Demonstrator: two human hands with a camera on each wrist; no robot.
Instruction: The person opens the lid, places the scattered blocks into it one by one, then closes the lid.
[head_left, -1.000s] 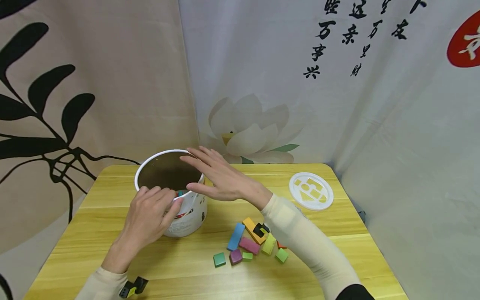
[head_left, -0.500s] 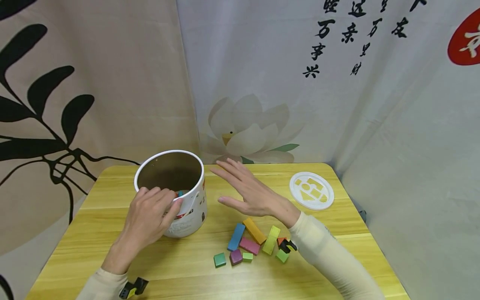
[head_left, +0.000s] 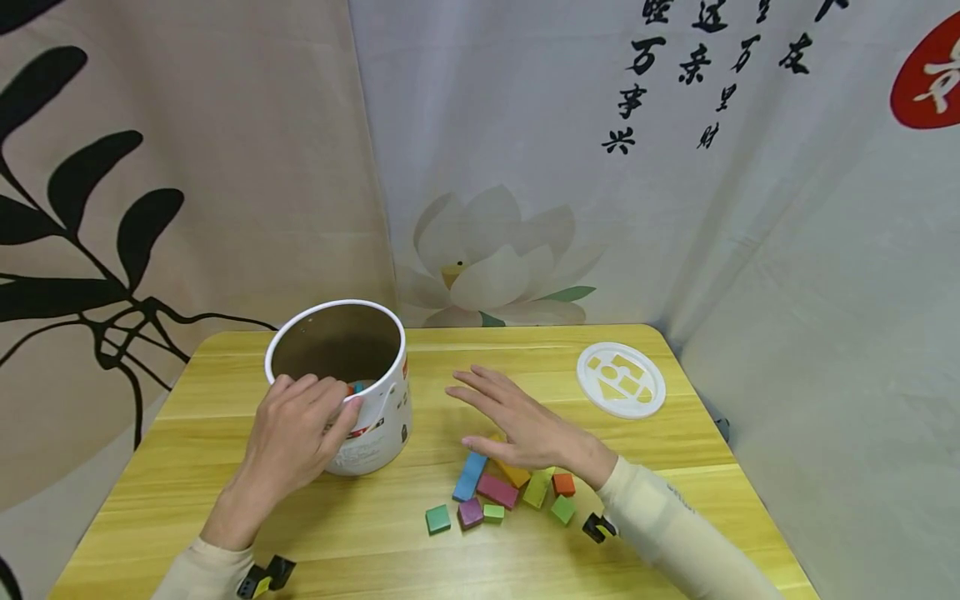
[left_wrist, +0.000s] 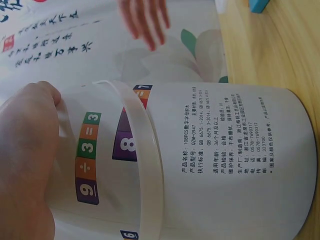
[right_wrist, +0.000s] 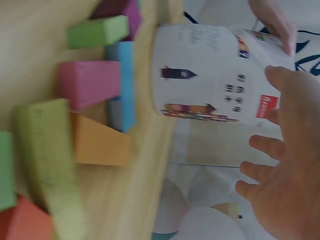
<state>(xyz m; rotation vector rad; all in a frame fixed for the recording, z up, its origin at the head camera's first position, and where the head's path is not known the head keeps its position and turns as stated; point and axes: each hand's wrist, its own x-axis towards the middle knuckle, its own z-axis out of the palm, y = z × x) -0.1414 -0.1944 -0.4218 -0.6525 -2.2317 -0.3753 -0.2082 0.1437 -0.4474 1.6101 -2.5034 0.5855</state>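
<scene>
A white bucket (head_left: 384, 421) with printed sides and a carrying handle (left_wrist: 150, 175) stands at the left of the table; small bits of colour show inside it. My left hand (head_left: 296, 425) grips its near rim, fingers curled over the edge and thumb outside. Right of the bucket, my right hand (head_left: 525, 425) hovers with fingers spread and holds nothing. Below it lie loose wooden blocks: a blue block (head_left: 469, 477), a pink block (head_left: 498, 492), a yellow-green block (head_left: 537, 489) and a purple block (head_left: 470, 513). The orange block (right_wrist: 100, 142) is partly hidden by the hand in the head view.
A round white lid (head_left: 647, 406) with shaped cutouts lies at the back right of the wooden table (head_left: 360, 542). A teal block (head_left: 438, 519), an orange-red block (head_left: 563, 484) and a green block (head_left: 562, 509) edge the pile. Printed curtains (head_left: 750, 250) hang behind.
My right hand has left the bucket's rim and moved right and toward me, over the blocks. The left hand keeps its grip on the rim, and the bucket stays in place.
</scene>
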